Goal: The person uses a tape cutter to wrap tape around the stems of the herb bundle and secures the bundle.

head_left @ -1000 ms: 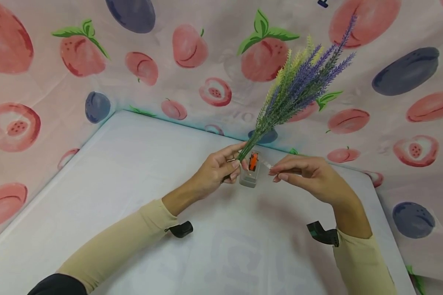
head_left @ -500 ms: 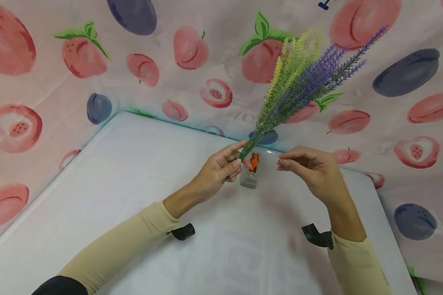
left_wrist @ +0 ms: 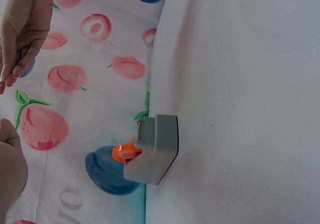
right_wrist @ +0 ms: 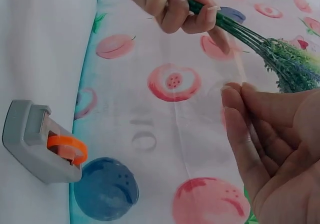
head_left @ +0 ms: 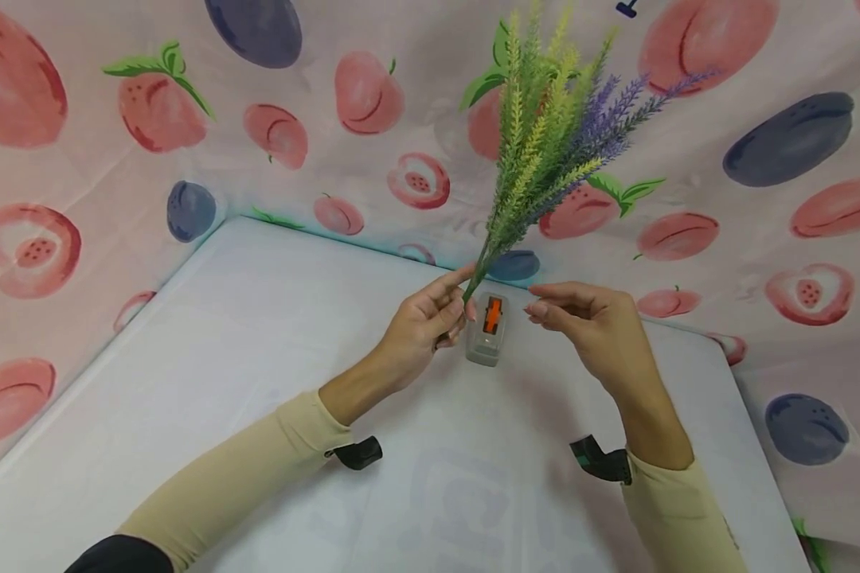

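Note:
My left hand [head_left: 421, 328] grips the green stems of a bunch of artificial lavender [head_left: 537, 151], whose yellow and purple spikes fan up and right. In the right wrist view, the left fingers curl round the stems [right_wrist: 245, 38]. Thumb and fingertips of my right hand [head_left: 605, 330] are pinched together, right of the stems. From them a faint clear strip of tape [right_wrist: 238, 59] stretches up to the bunch. Between and below the hands, a grey tape dispenser [head_left: 485, 347] with an orange hub [right_wrist: 65, 146] stands on the table.
A white-covered table [head_left: 294, 318] meets a fruit-printed cloth [head_left: 294, 191] hanging behind it and at the sides. The dispenser stands near the table's back edge. Small black devices [head_left: 360, 453] are strapped at both wrists.
The bunch has turned in the left hand and swung more upright, its yellow spikes now facing front. My right hand first drew right from the dispenser, then came slightly back left.

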Demonstrator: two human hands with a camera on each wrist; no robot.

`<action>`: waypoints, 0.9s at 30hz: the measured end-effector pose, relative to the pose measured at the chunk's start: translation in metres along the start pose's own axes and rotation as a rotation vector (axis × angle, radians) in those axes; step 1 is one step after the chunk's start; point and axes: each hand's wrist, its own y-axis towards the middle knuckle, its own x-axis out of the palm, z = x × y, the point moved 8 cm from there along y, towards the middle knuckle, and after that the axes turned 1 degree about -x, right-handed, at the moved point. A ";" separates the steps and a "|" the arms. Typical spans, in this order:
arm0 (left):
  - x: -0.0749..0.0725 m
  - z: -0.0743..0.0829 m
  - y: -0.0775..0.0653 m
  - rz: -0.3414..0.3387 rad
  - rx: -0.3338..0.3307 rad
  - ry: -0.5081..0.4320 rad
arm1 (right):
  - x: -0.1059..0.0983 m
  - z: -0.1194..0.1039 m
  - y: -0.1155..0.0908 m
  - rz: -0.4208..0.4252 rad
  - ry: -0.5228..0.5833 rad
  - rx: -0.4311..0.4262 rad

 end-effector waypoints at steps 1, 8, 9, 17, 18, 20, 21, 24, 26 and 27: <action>0.000 -0.001 0.000 0.001 -0.007 0.007 | 0.001 0.000 0.000 -0.004 -0.001 0.009; 0.000 -0.001 0.001 -0.010 -0.028 0.016 | 0.005 -0.002 0.000 -0.051 0.078 0.045; 0.000 -0.001 0.002 -0.008 -0.028 0.013 | 0.005 -0.003 -0.001 -0.062 0.092 0.048; 0.002 0.002 0.003 -0.010 -0.023 0.027 | 0.011 -0.008 -0.004 -0.101 0.270 -0.005; 0.002 0.002 0.003 -0.013 -0.022 0.027 | 0.012 -0.010 -0.004 -0.106 0.303 -0.024; 0.003 0.001 0.002 -0.015 -0.023 0.041 | 0.015 -0.013 -0.004 -0.119 0.377 -0.071; 0.003 0.001 0.002 -0.017 -0.022 0.054 | 0.017 -0.015 -0.004 -0.127 0.403 -0.095; 0.003 0.000 0.002 -0.021 -0.016 0.085 | 0.023 -0.021 -0.005 -0.140 0.466 -0.163; 0.004 -0.001 0.002 -0.021 -0.015 0.099 | 0.025 -0.024 -0.006 -0.140 0.484 -0.195; 0.005 -0.001 0.002 -0.025 -0.011 0.102 | 0.027 -0.025 -0.007 -0.139 0.484 -0.210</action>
